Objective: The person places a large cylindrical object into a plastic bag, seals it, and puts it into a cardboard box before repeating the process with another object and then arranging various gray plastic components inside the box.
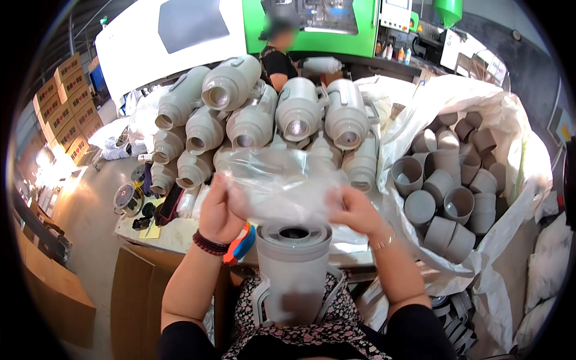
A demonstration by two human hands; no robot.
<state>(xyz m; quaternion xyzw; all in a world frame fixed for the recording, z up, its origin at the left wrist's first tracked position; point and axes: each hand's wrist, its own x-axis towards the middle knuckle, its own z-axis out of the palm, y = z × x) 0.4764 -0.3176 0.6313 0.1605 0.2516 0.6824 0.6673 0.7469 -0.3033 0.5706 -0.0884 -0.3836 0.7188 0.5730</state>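
Observation:
A clear plastic bag (273,174) is stretched out in front of me, its lower part blurred by motion. My left hand (221,210) pinches one side of it, and my right hand (357,211) grips the other. Just below the bag, a pale grey plastic jug body (294,264) stands upright at my lap, with a round dark opening on top and a handle-like loop on either side. The bag is above the jug's rim; whether they touch, I cannot tell. Behind the bag, several similar grey jug bodies (246,123) lie stacked on their sides.
At the right, a white sack (510,129) holds many grey cups (441,186). An orange and blue tape dispenser (241,243) is by my left wrist. A phone (171,201) lies on the table, left. An open cardboard box (141,300) stands lower left. Another person (278,57) works beyond the stack.

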